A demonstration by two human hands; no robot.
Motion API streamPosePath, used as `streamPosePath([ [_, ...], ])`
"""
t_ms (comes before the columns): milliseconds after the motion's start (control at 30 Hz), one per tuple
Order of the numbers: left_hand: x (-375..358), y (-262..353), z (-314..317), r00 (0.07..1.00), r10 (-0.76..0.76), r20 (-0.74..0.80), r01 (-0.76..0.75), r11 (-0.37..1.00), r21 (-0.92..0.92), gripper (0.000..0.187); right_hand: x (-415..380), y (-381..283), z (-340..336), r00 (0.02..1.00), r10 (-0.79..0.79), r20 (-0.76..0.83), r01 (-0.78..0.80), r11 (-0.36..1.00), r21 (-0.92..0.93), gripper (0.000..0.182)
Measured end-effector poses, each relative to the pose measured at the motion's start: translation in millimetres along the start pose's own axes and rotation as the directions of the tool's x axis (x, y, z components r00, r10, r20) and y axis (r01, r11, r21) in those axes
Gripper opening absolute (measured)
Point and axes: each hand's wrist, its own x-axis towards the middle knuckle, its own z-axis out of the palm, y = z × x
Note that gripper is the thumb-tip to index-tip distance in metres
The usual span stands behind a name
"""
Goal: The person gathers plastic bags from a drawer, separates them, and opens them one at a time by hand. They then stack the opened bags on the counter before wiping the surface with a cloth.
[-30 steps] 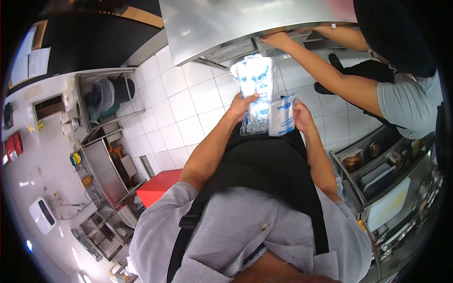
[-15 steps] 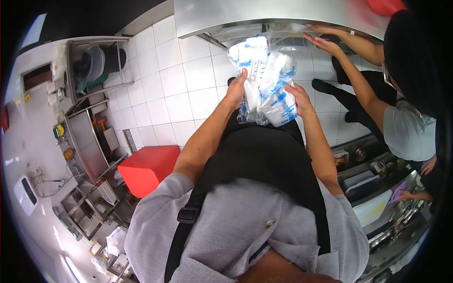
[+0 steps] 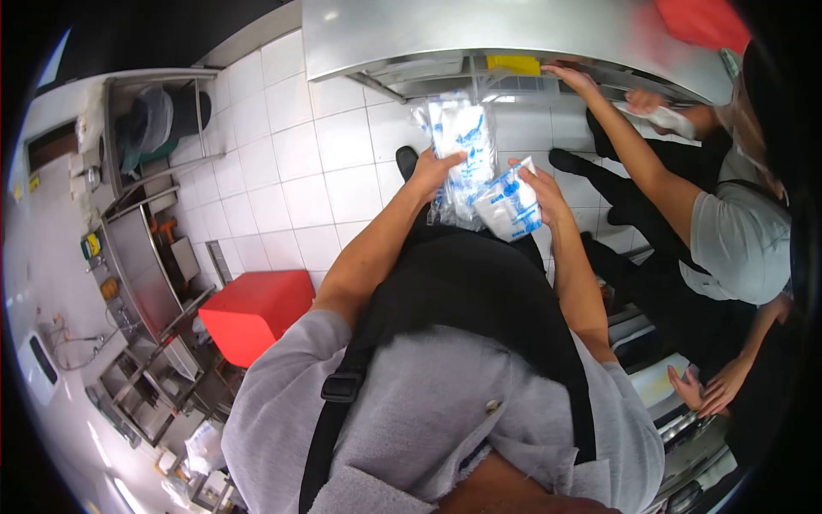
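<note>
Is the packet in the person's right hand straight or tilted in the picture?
Tilted: the packet in the right hand has edges slanting across the view.

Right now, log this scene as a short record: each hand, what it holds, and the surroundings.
Left hand: gripping a clear-wrapped bundle with blue print
Right hand: holding a smaller white packet, also blue-printed
Ahead: steel counter, a yellow item at its edge
To the right: co-worker's arm extended toward the counter
To the left: red box
Floor: white tiles
</note>
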Motion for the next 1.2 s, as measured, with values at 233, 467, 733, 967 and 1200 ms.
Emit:
streamPosePath([
  [233, 74.6, -9.5, 50.4, 0.995, 0.071, 0.067, -0.086, 0.966, 0.244, 0.042, -5.8, 18.7, -31.0, 0.993, 0.084, -0.086, -0.071, 0.987, 0.144, 0.048],
  [467, 199.2, 52.3, 107.0, 0.998, -0.060, -0.008, 0.060, 0.981, 0.187, 0.032, -9.9, 23.8, -66.5, 0.984, 0.042, -0.175, -0.008, 0.982, 0.188, 0.047],
  [733, 241.5, 19.6, 122.3, 0.976, -0.184, -0.119, 0.215, 0.905, 0.366, 0.025, 29.5, 55.0, -98.4, 0.971, 0.070, -0.229, 0.003, 0.952, 0.308, 0.044],
  [967, 298.9, 31.7, 98.7, 0.998, -0.007, -0.055, 0.027, 0.930, 0.368, 0.036, 88.5, 4.2, -67.5, 0.979, 0.009, -0.203, 0.029, 0.982, 0.184, 0.052],
  [1200, 343.2, 45.0, 83.6, 0.979, 0.036, -0.200, 0.015, 0.969, 0.247, 0.049, 141.8, -23.8, -34.6, 0.949, -0.094, -0.302, 0.165, 0.961, 0.221, 0.055],
])
